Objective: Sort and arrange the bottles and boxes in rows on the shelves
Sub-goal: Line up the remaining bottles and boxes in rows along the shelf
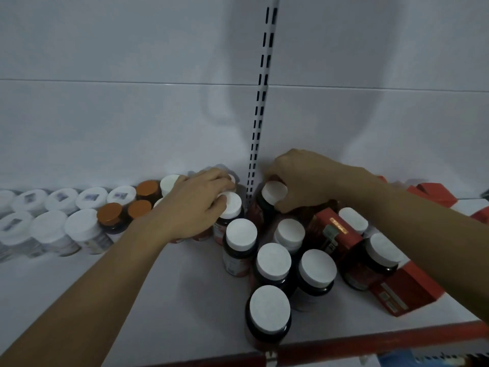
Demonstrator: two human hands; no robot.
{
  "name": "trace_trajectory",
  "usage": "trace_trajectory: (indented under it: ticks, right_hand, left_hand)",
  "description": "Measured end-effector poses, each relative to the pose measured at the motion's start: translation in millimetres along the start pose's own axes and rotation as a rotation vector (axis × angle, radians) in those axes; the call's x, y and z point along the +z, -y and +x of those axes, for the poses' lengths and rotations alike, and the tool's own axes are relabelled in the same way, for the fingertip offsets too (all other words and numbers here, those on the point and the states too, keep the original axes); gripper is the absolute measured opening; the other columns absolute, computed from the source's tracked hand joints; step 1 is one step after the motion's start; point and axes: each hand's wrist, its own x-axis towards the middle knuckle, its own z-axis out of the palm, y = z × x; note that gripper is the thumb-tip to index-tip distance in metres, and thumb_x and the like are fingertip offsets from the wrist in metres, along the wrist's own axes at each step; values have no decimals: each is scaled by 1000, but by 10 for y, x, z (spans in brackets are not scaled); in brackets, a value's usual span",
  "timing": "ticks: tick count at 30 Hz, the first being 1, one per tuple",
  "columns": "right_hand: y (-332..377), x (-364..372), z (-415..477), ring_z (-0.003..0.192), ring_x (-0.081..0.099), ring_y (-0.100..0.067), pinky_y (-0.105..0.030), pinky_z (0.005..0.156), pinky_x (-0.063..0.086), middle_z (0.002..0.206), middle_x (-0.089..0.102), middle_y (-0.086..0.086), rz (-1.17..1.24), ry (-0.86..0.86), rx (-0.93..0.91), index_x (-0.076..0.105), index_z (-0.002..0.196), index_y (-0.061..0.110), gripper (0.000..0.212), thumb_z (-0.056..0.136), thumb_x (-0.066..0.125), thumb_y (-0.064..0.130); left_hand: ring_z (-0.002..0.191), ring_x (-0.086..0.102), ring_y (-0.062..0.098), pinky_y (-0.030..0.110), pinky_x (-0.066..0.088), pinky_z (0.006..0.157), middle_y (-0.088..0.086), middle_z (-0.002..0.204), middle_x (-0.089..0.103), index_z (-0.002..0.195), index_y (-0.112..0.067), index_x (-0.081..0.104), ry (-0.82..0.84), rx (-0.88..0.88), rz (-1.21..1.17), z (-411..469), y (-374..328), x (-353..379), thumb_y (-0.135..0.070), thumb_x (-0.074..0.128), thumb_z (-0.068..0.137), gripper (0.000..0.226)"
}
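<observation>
- Gripping a bottle [275, 193] by its white cap, the right hand [301, 178] curls its fingers round it, just right of the upright [260, 102].
- Left hand [198, 205] fingers clamp a second bottle [232, 207] left of the upright.
- Red boxes [407, 295] lie on the shelf [158, 300].

My left hand [201, 205] half hides the bottles [234, 209] beneath; my right forearm [397, 221] covers a box [404, 292] end; far-left jars [10, 229] blurred, cropped.
</observation>
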Motion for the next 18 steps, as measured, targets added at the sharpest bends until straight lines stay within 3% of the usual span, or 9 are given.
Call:
trace_trajectory:
  ticks: [5, 9, 13, 18]
  right_hand:
    - [95, 127, 258, 91, 56, -22, -34, 73, 48, 106, 57, 1, -61, -130, -24, 61, 112, 21, 48, 70, 78, 37]
    - [121, 270, 375, 93, 59, -26, -35, 75, 48, 112, 55, -6, -81, -155, -71, 59, 118, 14, 41, 80, 73, 23]
    - [106, 305, 358, 93, 60, -29, -36, 74, 45, 113, 58, -8, -132, -204, -104, 57, 116, 11, 32, 88, 69, 19]
    - [48, 348, 319, 94, 59, -28, -38, 75, 38, 101, 63, -4, -278, -290, -134, 56, 102, 16, 34, 80, 78, 32]
  left_hand:
    - [121, 49, 10, 51, 48, 91, -16, 139, 47, 127, -29, 59, -1, 7, -20, -7, -14, -7, -36, 33, 93, 44]
    - [118, 50, 10, 49, 49, 89, -16, 134, 49, 126, -28, 61, -10, 8, -25, -16, -28, -9, -34, 38, 94, 40]
    - [120, 50, 10, 48, 48, 88, -15, 136, 50, 127, -28, 61, -22, -1, -26, -38, -40, -1, -35, 38, 94, 41]
    - [122, 50, 10, 49, 48, 91, -15, 138, 50, 129, -29, 60, -27, 5, -43, -49, -65, -2, -35, 39, 95, 40]
